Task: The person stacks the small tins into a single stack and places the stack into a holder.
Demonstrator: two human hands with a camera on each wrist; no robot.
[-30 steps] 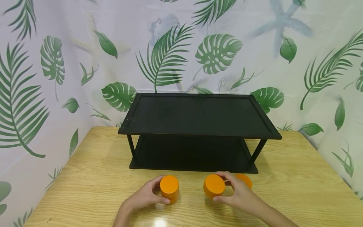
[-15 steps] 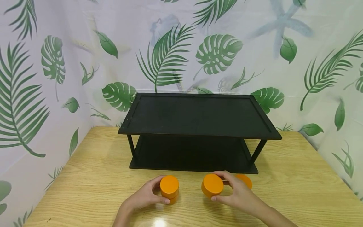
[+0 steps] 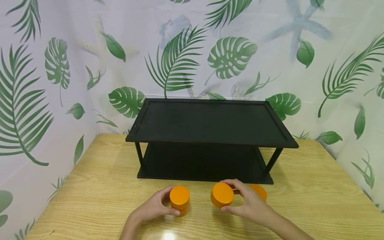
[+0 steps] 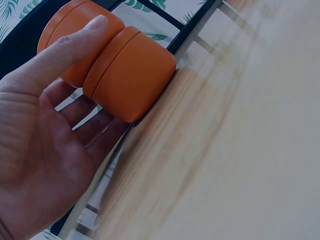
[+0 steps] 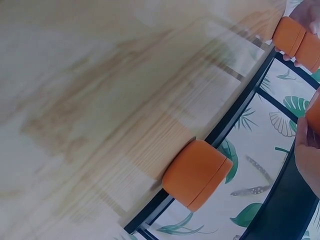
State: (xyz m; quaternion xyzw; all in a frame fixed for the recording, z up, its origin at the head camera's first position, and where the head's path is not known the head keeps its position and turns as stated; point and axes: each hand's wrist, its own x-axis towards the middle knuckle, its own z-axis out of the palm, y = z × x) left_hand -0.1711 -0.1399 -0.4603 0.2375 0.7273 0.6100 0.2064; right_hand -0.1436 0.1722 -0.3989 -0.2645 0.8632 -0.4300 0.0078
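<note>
Two small round orange lidded jars stand stacked on the table, the upper jar (image 3: pixel 179 194) over the lower jar (image 3: pixel 184 210). My left hand (image 3: pixel 157 205) grips this stack from the left, thumb on the near side and fingers behind. In the left wrist view the thumb lies across the upper jar, and the lower jar (image 4: pixel 134 72) touches the tabletop. A third orange jar (image 3: pixel 222 194) is held tilted above the table between the thumb and fingers of my right hand (image 3: pixel 249 203). Behind that hand another orange jar (image 3: pixel 259 190), partly hidden, stands on the table.
A black two-tier shelf (image 3: pixel 210 121) stands on the wooden table (image 3: pixel 99 186) just beyond the hands. Its lower board's front edge lies close to the jars. A leaf-print cloth (image 3: pixel 120 60) hangs behind and at both sides.
My right hand has moved slightly left and up with its jar, toward the stack. The left hand and the stacked jars have stayed put.
</note>
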